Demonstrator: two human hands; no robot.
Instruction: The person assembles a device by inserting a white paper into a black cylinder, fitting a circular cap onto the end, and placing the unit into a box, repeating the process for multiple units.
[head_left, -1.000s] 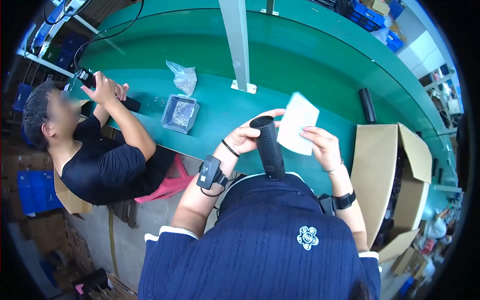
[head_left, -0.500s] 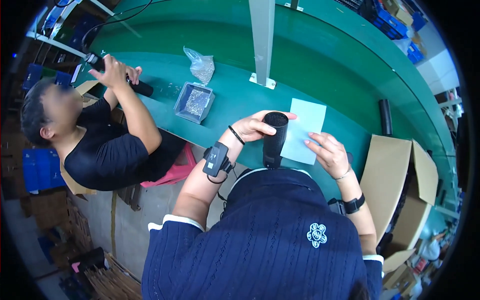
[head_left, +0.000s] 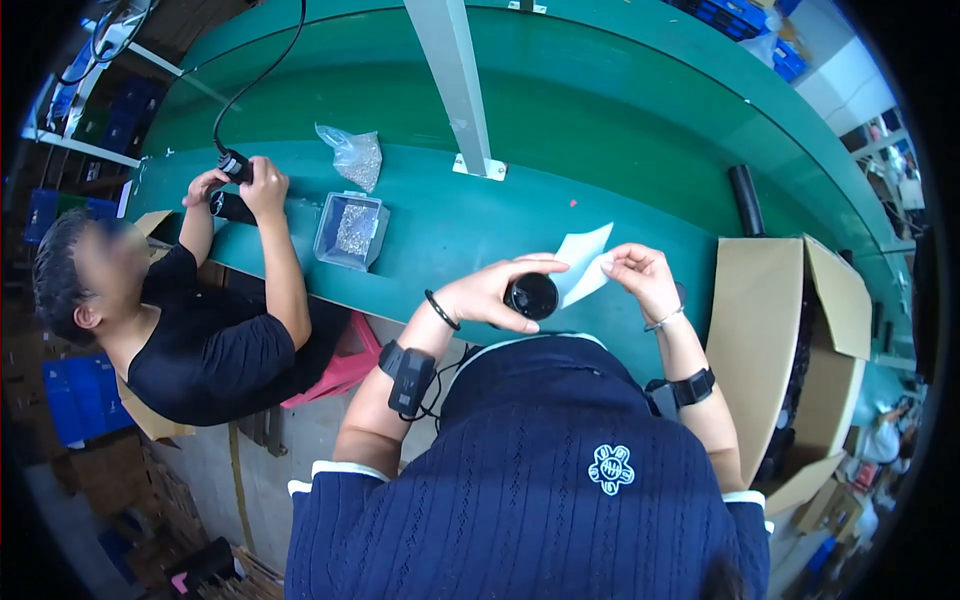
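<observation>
Near the worktop's (head_left: 440, 220) front edge, the left hand's (head_left: 478, 296) fingers wrap the black tube (head_left: 532, 296), seemingly to steady it, while the right hand's (head_left: 645, 282) fingers pinch the white sheet (head_left: 584, 250) beside it.

Navy-blue ribbed-knit short-sleeved top (head_left: 500, 480), white sleeve trim (head_left: 350, 469), white flower-shaped emblem (head_left: 611, 469). Left arm (head_left: 362, 432): thin black wristband (head_left: 441, 311), boxy black strapped-on module (head_left: 408, 378), thin black cable (head_left: 436, 393). Right arm (head_left: 716, 440): thin silvery bangle (head_left: 664, 320), wide black strap (head_left: 694, 387), dark module (head_left: 662, 399).
</observation>
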